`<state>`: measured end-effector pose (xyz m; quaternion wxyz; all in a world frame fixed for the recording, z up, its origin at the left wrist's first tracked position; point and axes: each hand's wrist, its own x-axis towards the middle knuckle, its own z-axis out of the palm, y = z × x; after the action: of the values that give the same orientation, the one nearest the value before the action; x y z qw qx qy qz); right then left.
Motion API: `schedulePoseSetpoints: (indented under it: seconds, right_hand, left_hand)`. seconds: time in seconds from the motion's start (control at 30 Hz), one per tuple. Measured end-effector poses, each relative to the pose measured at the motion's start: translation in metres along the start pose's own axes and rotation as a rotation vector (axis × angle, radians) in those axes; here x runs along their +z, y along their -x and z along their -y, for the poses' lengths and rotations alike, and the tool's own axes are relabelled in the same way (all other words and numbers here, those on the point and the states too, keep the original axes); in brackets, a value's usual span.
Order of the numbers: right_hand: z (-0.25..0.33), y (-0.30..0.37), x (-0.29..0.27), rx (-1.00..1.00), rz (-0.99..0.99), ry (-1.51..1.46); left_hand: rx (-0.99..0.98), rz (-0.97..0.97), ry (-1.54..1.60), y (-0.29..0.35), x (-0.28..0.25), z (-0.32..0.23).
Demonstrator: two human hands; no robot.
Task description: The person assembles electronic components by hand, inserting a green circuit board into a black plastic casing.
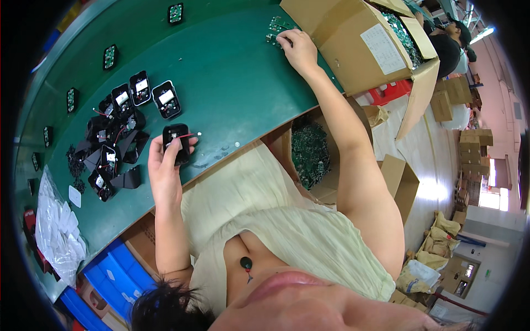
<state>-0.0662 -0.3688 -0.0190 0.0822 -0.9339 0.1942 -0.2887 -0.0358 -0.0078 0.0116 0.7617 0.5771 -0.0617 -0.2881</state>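
My left hand (164, 168) grips a small black plastic housing (178, 131), its thumb pressed inside the hollow. A red wire with a white plug (199, 134) sticks out of the housing to the right. At the far side of the table, my right hand (301, 51) is stretched out, with its fingers pinched at the edge of some loose green circuit boards (280, 23). The fingertips partly hide what they grip. Left of my left hand lies a cluster of similar black housings (122, 99), several with white parts inside and red wires.
A large open carton (345, 47) full of boards stands right of my right hand. Housings fitted with green boards (110, 57) line the table's far edge. A clear plastic bag (55, 226) lies at left. Below the table edge sits another box of boards (310, 151). A person (447, 47) is at far right.
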Motion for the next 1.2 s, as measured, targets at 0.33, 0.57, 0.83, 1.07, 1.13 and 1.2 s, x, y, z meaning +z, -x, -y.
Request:
schedulePoseSetpoints:
  seconds: [0.33, 0.57, 0.83, 1.07, 1.13, 1.2]
  right_hand:
    - [0.133, 0.059, -0.045, 0.461, 0.313, -1.398]
    - [0.173, 0.092, -0.079, 0.542, 0.569, -1.641]
    - [0.191, 0.104, -0.071, 0.526, 0.573, -1.720]
    - [0.193, 0.102, -0.073, 0.498, 0.626, -1.698]
    - [0.193, 0.103, -0.072, 0.501, 0.623, -1.695]
    - [0.192, 0.102, -0.072, 0.501, 0.619, -1.692]
  left_hand:
    - [-0.124, -0.004, 0.050, 0.010, 0.017, -0.004]
    - [-0.147, -0.015, 0.122, 0.019, 0.010, 0.005]
    - [-0.167, 0.046, 0.204, 0.025, 0.011, 0.001]
    - [-0.147, 0.043, 0.217, 0.028, 0.014, -0.001]
    - [-0.155, 0.036, 0.205, 0.028, 0.014, 0.000]
    - [-0.154, 0.037, 0.200, 0.028, 0.013, 0.001]
